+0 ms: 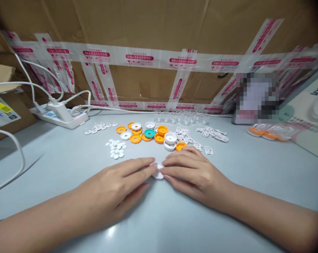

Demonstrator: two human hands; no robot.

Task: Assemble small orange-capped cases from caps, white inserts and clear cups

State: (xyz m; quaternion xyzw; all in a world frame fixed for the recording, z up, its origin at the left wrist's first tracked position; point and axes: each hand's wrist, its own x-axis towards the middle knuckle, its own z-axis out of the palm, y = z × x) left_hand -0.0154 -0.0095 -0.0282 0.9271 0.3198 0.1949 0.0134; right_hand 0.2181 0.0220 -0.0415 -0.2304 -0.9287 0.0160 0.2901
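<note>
At the middle of the grey table, my left hand and my right hand meet over a small white round plastic piece. Fingertips of both hands press on it from either side, covering part of its top. Just beyond lie round plastic rings: an orange ring, a white ring and a teal ring among several others. Small white gears are scattered beyond my left hand. Thin white openwork parts lie beyond my right hand.
White discs with pegs sit farther left, clear plastic cups at the back. A power strip with cables stands back left. Orange-based clear pieces lie right, near a blurred upright object. A taped cardboard box walls the back.
</note>
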